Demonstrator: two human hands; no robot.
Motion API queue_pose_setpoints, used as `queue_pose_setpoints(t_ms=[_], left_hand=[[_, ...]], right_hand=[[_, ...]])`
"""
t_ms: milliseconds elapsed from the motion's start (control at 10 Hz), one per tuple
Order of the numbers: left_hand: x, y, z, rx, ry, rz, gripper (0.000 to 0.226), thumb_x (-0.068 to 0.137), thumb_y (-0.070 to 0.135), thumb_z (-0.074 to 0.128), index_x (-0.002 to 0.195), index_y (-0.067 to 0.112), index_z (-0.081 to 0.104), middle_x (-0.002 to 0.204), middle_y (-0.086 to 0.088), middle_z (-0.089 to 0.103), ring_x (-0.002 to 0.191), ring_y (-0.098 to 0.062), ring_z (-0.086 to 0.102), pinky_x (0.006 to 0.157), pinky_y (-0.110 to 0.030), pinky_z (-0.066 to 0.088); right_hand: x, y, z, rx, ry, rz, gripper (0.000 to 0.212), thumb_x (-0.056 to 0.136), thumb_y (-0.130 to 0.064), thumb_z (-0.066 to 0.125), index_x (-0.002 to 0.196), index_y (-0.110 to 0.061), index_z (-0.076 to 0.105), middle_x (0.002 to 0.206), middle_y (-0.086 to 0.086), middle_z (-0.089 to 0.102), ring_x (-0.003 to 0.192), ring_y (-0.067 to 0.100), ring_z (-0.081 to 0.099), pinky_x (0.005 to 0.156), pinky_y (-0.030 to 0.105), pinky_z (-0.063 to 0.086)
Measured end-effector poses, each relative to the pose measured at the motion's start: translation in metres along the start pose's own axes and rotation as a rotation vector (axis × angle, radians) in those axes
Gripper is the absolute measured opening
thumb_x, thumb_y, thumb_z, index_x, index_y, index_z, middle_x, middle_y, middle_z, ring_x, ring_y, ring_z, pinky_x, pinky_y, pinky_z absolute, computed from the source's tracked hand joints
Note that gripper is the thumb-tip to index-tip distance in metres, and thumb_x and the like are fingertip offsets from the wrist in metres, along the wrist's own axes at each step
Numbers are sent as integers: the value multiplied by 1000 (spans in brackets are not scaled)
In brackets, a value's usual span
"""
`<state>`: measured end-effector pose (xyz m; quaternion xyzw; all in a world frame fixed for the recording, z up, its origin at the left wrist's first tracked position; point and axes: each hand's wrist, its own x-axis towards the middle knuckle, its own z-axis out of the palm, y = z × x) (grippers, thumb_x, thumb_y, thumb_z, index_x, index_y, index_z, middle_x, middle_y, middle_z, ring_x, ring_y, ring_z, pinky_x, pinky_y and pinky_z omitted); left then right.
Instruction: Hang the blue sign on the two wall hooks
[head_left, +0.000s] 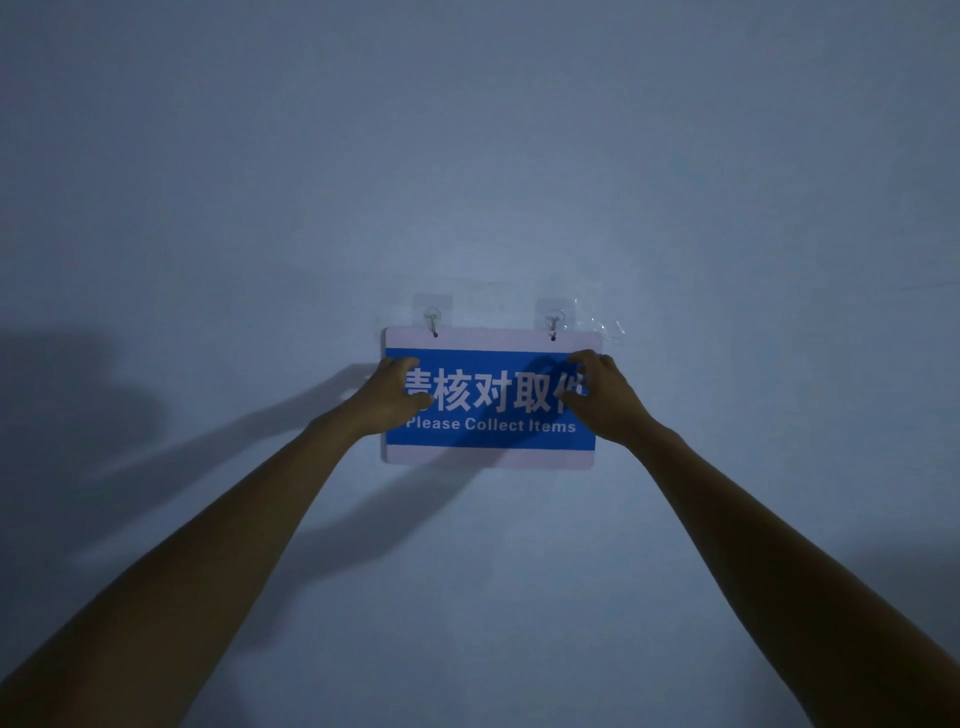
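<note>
Both bare forearms are extended; left hand (388, 396) and right hand (605, 397) grasp the blue sign (491, 400), held horizontal, text upright, on two wall hooks (433, 323).

One blue sign (491, 397) — two wall hooks (432, 316), two hands (387, 397).

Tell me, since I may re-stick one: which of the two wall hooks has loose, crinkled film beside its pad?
The right hook, above the right hand. Crumpled clear film sticks out to its right; the left hook has only a flat pad.
</note>
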<state>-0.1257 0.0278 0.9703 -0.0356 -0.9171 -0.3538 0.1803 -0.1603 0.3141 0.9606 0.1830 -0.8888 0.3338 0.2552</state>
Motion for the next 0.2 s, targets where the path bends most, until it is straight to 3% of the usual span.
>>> queue_pose_setpoints(t_ms=[100, 200], left_hand=[[-9, 10, 2, -17, 37, 21, 65, 90, 20, 60, 146, 9, 30, 150, -12, 35, 130, -29, 48, 98, -39, 49], [-23, 16, -4, -114, 130, 117, 56, 91, 20, 57, 143, 12, 36, 149, -11, 38, 132, -26, 47, 93, -36, 50]], right_hand=[[-3, 0, -2, 25, -12, -14, 46, 91, -18, 58, 133, -9, 42, 140, 18, 42, 122, 33, 54, 90, 36, 52], [-10, -7, -11, 150, 91, -51, 46, 90, -18, 59, 133, -12, 44, 139, 14, 47, 121, 28, 55, 87, 32, 53]])
